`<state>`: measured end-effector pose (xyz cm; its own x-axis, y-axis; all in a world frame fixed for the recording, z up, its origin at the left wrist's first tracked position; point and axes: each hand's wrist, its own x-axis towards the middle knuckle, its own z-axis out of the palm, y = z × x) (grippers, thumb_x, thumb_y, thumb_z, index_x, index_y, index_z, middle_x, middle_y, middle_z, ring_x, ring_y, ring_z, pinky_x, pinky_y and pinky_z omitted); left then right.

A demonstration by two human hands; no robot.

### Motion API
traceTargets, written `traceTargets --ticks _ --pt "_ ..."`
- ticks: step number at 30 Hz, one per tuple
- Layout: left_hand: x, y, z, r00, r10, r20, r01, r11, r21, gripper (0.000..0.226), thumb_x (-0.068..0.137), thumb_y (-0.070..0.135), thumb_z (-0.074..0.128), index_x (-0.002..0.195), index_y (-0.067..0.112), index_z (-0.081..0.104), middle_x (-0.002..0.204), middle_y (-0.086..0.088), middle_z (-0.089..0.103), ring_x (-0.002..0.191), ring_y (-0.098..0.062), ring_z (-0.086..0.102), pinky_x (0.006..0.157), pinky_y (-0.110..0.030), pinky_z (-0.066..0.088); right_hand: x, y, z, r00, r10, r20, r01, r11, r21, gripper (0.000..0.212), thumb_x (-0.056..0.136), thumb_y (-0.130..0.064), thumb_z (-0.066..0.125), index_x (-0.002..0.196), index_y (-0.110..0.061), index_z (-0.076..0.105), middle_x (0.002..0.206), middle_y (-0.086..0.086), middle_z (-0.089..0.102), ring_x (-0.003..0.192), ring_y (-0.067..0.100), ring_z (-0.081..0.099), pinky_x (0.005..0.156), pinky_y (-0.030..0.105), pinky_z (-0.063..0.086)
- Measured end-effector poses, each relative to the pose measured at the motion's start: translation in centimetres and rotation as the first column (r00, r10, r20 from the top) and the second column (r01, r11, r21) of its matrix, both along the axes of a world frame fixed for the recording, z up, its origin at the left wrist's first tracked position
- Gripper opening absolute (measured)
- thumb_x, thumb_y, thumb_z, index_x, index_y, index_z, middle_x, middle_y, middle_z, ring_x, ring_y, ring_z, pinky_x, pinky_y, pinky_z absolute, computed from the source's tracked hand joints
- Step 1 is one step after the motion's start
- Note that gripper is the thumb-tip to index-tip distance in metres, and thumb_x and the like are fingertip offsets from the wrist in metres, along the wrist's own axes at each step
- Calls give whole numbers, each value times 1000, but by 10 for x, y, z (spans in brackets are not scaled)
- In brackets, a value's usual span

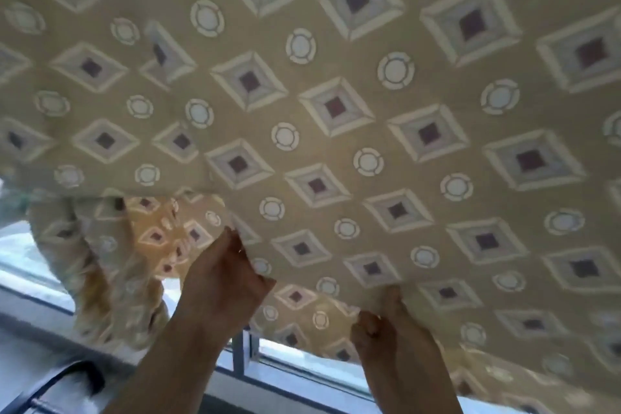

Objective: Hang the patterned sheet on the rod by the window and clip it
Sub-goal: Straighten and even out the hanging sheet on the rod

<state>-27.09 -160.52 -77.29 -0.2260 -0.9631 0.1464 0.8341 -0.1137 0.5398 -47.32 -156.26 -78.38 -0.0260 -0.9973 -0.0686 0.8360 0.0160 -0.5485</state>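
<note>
The patterned sheet (336, 104) fills most of the view: tan cloth printed with pale diamonds and rings. It spreads overhead, and a bunched part hangs down at the lower left. My left hand (221, 276) pinches the sheet's lower edge near the middle. To its right, my right hand (386, 323) grips the same edge, fingers curled into the cloth. Both arms reach up from the bottom of the frame. The rod and any clips are hidden behind the sheet.
A window (302, 360) with a grey frame runs along the bottom, bright with daylight. A dark curved handle-like object (67, 376) sits at the lower left corner.
</note>
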Motion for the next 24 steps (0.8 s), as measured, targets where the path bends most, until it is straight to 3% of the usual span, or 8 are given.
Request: traceTargets --ticks 2,4,8,10,13,16,19,24 --pt "-1 -4 12 996 -14 84 20 997 -69 41 81 32 66 118 14 69 126 -12 64 118 -29 59 108 -47 38 10 -11 -4 999 -31 4 32 996 -85 79 17 -29 101 88 -21 69 67 -2 60 44 9 39 38 22 32" --pt "-5 -9 22 983 -84 163 104 988 -118 37 76 27 70 109 11 74 117 -15 69 107 -30 66 94 -47 53 17 -16 0 993 -114 1 113 985 -128 84 35 -21 98 112 -18 66 79 -1 64 47 6 45 40 21 36" --pt "-2 -16 28 976 -124 179 155 973 -172 78 45 31 95 117 11 70 127 -16 63 123 -34 54 105 -53 41 15 -23 -5 948 -314 -57 309 947 -87 49 83 -9 66 131 -8 57 79 1 69 48 5 53 38 17 39" --pt "-1 -17 31 985 -51 167 87 972 -220 82 40 34 97 115 15 71 119 -13 68 115 -30 59 95 -47 47 12 -25 -4 919 -383 -88 376 922 -89 40 88 -6 62 128 -8 59 76 -1 68 50 6 53 38 17 39" --pt "2 -26 27 948 210 237 -146 954 -261 34 67 27 81 97 15 75 96 -11 73 81 -25 68 65 -35 56 7 -34 -4 876 -461 -138 449 887 -110 35 91 -5 61 124 -15 59 66 -6 63 42 4 45 36 16 37" --pt "8 -44 7 660 575 483 -475 818 -325 31 83 32 70 85 3 60 69 -14 57 57 -19 49 58 -35 40 5 -43 -11 831 -524 -188 503 851 -149 36 91 -4 60 126 -14 56 67 -1 58 39 5 41 36 17 36" --pt "7 -46 -5 318 744 588 -566 646 -511 28 93 28 59 73 8 55 55 1 57 48 -11 50 54 -28 39 2 -47 -27 803 -557 -211 527 830 -184 41 92 -4 59 128 -23 56 75 0 59 42 7 40 39 19 36" --pt "2 -45 -25 175 785 594 -550 579 -602 22 92 31 61 82 12 66 75 6 69 71 -5 63 58 -24 44 -2 -54 -48 777 -586 -229 562 810 -166 39 91 -5 61 129 -14 56 63 -1 58 38 7 42 39 19 39"
